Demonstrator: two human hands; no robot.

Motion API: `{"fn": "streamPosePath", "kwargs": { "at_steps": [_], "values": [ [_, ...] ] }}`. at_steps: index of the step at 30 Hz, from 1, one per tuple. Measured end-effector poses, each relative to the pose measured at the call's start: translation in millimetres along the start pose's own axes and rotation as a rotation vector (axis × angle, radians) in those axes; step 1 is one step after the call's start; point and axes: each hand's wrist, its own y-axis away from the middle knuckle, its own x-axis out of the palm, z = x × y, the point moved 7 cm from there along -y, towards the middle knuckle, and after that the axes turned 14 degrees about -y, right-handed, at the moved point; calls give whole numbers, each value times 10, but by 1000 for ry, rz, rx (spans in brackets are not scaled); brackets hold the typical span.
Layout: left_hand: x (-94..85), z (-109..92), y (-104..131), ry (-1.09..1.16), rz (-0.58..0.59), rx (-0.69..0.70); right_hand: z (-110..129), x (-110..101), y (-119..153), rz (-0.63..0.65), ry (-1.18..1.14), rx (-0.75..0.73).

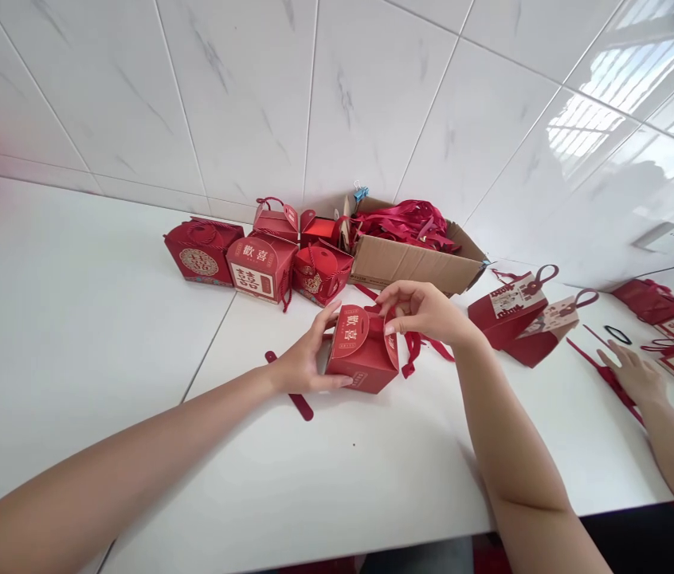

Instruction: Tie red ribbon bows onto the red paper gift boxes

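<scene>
Red gift box [366, 371] sits on the tabletop [421, 462] between your hands, in front of the carton [414, 267] of red ribbons [405, 219]. Your left hand [310, 357] is part-open, gripping its left side, thumb on the front. Your right hand [417, 309] is curled at the top flap; can't tell if thumb and forefinger pinch it. Dark red strap [301, 406] lies under your left wrist.

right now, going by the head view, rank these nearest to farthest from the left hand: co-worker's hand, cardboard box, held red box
1. Held red box: touching the left hand, on its right.
2. Cardboard box: farther back, by the wall.
3. Co-worker's hand: far right.
</scene>
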Motion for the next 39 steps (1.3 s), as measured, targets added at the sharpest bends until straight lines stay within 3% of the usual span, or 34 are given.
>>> {"fn": "streamPosePath", "kwargs": {
  "at_steps": [19, 23, 31, 35, 39],
  "values": [
    [37, -11, 0, 0, 50, -3, -37, 3, -60, 141, 70, -115],
    [39, -16, 1, 4, 52, 1, -51, 17, -73, 234, 0, -155],
    [53, -13, 12, 0, 69, -4, -171, 66, -26, 444, -163, -38],
    [51, 3, 22, -10, 64, -8, -48, 62, 31, 400, -181, -96],
    [58, 25, 37, -5, 81, -21, 271, -35, 122, 140, -241, -357]
  ]
}}
